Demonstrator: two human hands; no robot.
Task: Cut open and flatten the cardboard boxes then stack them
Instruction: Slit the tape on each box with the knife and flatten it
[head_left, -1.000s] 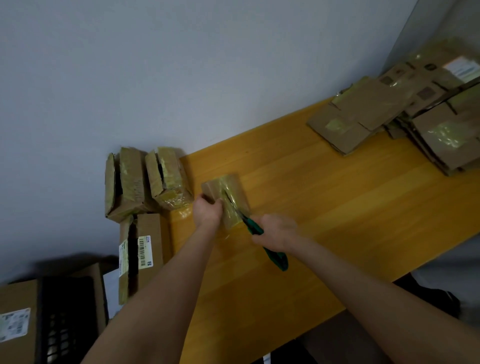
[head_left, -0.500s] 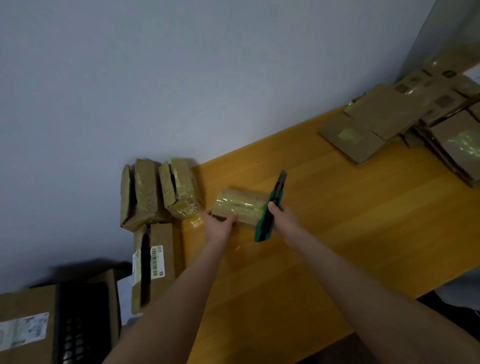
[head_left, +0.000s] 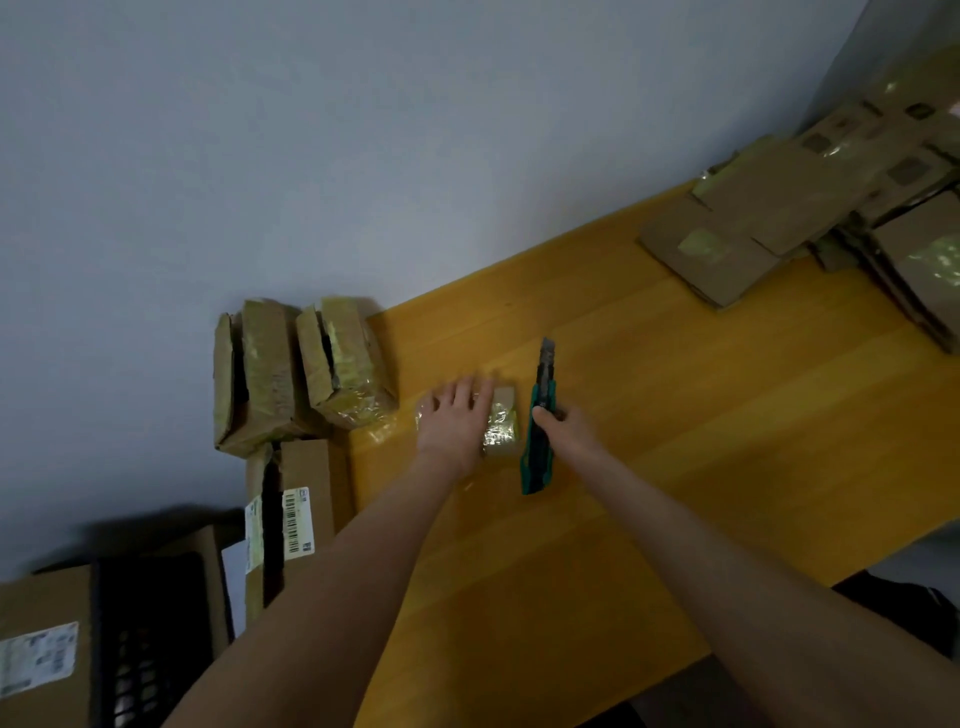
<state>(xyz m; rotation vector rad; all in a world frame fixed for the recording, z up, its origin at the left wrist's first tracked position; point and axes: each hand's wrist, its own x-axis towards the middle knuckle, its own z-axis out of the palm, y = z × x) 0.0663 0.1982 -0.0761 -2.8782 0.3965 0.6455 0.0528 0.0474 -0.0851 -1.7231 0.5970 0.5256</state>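
Observation:
A small taped cardboard box (head_left: 502, 423) lies flat on the yellow wooden table (head_left: 675, 426). My left hand (head_left: 457, 415) presses down on it with straight fingers and covers most of it. Just to its right, my right hand (head_left: 563, 423) grips a green utility knife (head_left: 540, 431), blade end pointing away from me and clear of the box. A pile of flattened cardboard (head_left: 810, 218) sits at the table's far right.
Two opened taped boxes (head_left: 260, 374) (head_left: 345, 364) stand against the wall at the table's left end, with a labelled box (head_left: 291, 514) below them. A larger box with a black insert (head_left: 104, 644) is at the lower left. The table's near edge runs diagonally at the lower right.
My left hand moved from the box's near side onto its top, pressing it flat. The knife, which was cutting the box a second ago, is now held upright beside it.

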